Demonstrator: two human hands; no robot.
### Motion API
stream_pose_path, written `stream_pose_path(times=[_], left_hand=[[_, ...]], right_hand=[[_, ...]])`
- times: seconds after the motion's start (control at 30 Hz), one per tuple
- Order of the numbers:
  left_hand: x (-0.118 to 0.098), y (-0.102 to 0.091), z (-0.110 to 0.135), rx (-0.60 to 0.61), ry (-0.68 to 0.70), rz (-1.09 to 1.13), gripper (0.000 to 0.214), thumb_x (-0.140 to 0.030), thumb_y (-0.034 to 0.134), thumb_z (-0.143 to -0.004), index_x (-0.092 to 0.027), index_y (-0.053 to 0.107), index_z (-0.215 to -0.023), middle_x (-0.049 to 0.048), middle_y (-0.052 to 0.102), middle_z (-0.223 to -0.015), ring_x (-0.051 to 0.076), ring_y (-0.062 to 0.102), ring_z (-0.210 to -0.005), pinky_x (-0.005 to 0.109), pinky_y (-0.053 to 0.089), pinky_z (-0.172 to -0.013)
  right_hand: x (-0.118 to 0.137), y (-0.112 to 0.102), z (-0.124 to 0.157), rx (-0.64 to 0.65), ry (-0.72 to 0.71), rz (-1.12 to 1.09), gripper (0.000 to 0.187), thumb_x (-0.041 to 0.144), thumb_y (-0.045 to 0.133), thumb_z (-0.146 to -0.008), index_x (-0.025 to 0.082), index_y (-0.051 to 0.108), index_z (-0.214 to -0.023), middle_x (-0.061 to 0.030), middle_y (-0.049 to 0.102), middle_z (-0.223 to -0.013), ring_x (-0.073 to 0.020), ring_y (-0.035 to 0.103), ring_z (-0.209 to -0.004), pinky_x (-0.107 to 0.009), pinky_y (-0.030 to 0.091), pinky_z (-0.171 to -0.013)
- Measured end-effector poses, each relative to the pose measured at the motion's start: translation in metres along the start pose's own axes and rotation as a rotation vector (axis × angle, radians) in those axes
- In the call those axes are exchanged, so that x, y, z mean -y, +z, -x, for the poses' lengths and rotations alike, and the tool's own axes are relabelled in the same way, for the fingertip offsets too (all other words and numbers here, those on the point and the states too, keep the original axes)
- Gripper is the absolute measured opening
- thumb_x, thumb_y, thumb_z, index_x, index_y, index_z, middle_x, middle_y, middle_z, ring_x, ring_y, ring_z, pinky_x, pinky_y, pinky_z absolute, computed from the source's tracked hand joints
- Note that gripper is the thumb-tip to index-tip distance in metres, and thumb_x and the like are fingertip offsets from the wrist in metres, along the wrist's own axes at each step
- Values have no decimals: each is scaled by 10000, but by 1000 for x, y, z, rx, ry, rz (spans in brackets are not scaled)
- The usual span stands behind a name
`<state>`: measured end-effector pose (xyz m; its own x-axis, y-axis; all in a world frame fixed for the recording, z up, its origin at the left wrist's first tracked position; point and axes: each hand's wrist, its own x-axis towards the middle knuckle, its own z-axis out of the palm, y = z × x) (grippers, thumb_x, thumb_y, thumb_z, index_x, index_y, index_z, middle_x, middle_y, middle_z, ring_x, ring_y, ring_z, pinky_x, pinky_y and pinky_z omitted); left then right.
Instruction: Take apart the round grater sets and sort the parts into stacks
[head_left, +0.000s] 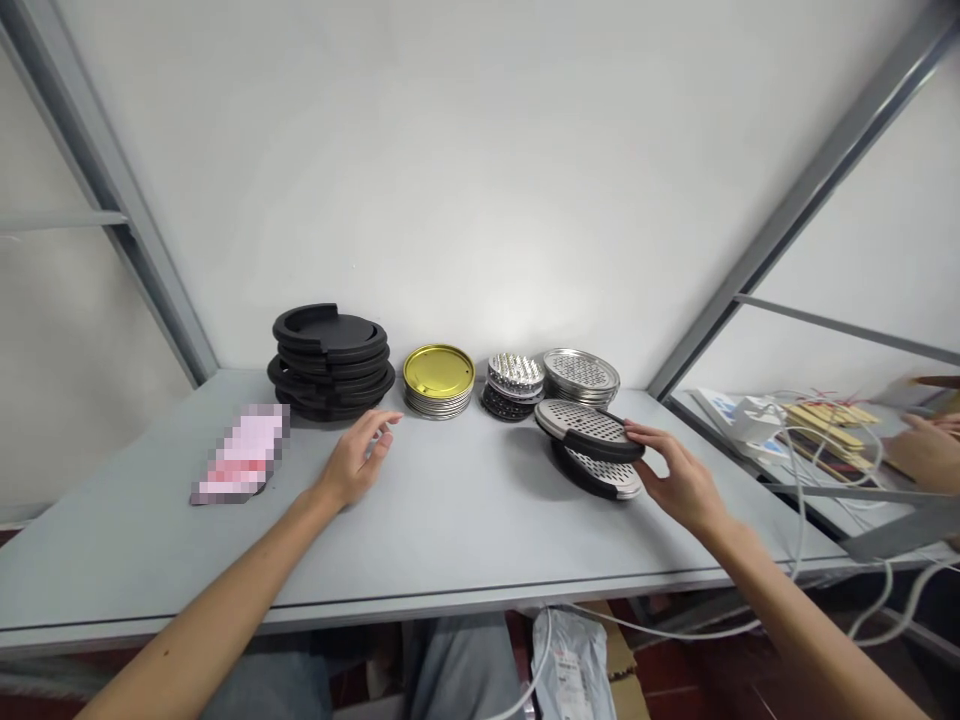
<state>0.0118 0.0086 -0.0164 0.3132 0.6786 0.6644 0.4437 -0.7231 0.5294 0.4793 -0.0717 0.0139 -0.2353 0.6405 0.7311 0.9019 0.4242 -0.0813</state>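
Observation:
My right hand point(679, 480) grips the edge of a round grater disc point(589, 424) with a black rim, fingers on top and thumb below. Under it, another black-rimmed grater disc point(600, 472) rests on the table, partly covered. My left hand point(358, 458) holds nothing; its fingers are apart, just in front of a stack of black plastic rings point(330, 365). To its right stands a stack of round metal discs with a gold top point(439, 372). Beyond are a pile of small spiked grating discs point(514, 375) and a stack of perforated metal discs point(581, 370).
A blurred pink item point(244, 455) lies on the grey table point(450, 520) at left. Metal frame posts point(795, 200) flank the table. At right, white cables, an adapter point(754, 420) and another person's hand point(926, 450) show. A grey plastic parcel point(571, 660) sits below the table edge.

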Motion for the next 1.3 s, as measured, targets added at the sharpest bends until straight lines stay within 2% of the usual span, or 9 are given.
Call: stream_pose_path(times=[0.13,0.3,0.57,0.83,0.9,0.97,1.03,1.17,1.3], left_hand=[[0,0,0,57,-33,-21,328,-356,331,-1007,-182,555,-1173,87,596,-1115,209,587,-982,349,485,-872],[0,0,1,79,-54,-18,363,-387,311,-1015,-179,589,-1122,87,609,-1082,210,600,-959,349,487,-867],[-2,0,0,93,-60,-20,404,-421,300,-1012,-176,614,-1080,92,623,-1055,213,608,-930,345,496,-843],[-2,0,0,114,-74,-40,390,-424,330,-1004,-177,625,-1069,83,642,-1037,203,622,-893,339,503,-831],[-1,0,0,125,-74,-42,396,-428,330,-1003,-174,629,-1061,85,645,-1037,207,621,-903,342,503,-838],[0,1,0,136,-77,-37,404,-428,322,-1005,-173,631,-1057,88,645,-1039,208,624,-900,346,504,-837],[0,1,1,141,-81,-26,407,-427,314,-1007,-176,632,-1055,88,644,-1040,208,629,-888,346,507,-827],[1,1,1,133,-89,-9,409,-428,314,-1007,-177,634,-1045,85,643,-1030,202,631,-858,334,512,-800],[-1,1,1,146,-97,4,399,-418,317,-1008,-178,635,-1036,86,640,-1037,206,626,-885,332,511,-802]], right_hand=[[-20,4,13,-18,30,-4,231,241,542,-883,201,550,-1110,-141,647,-1187,-271,643,-1094,-440,548,-917],[-35,7,23,28,28,-23,208,253,530,-893,217,546,-1097,-132,640,-1186,-275,607,-1158,-434,548,-922],[-42,9,39,33,23,-23,203,242,548,-859,225,578,-1059,-110,680,-1137,-287,582,-1192,-489,515,-967],[-50,8,46,46,161,-64,348,129,461,-745,225,613,-1044,-73,672,-1165,-269,615,-1144,-444,482,-1013],[-47,6,44,13,176,-58,378,123,451,-723,239,620,-1041,-68,671,-1154,-277,618,-1131,-458,479,-1009],[-37,5,39,16,138,-89,365,159,458,-767,243,609,-1089,-81,651,-1188,-287,598,-1151,-480,469,-1008],[-22,6,31,83,65,-110,378,243,478,-835,231,565,-1202,-102,603,-1273,-302,542,-1220,-505,439,-1032],[8,18,21,255,-40,40,641,424,611,-822,208,425,-1396,-126,496,-1409,-337,464,-1292,-525,428,-1038],[19,32,24,226,-71,148,600,416,605,-851,239,446,-1402,-98,543,-1373,-326,499,-1264,-511,455,-1010]])
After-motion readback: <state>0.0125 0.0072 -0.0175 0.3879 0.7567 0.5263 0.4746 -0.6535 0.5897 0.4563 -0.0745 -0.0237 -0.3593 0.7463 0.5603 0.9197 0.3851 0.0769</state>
